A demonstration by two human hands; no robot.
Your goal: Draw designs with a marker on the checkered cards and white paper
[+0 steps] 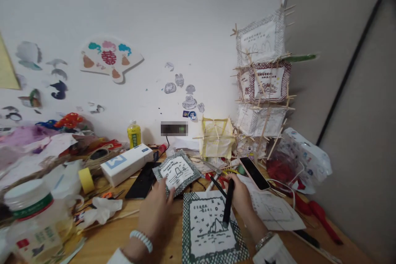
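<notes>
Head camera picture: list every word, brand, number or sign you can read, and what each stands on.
"囍": red, on the fan-shaped cutout.
Handwriting on the upper drawing, lower drawing and stacked paper lantern: too blurred.
Labels on the yellow bottle and lidded jar: too blurred.
Print on the white box and plastic bag: unreadable.
</notes>
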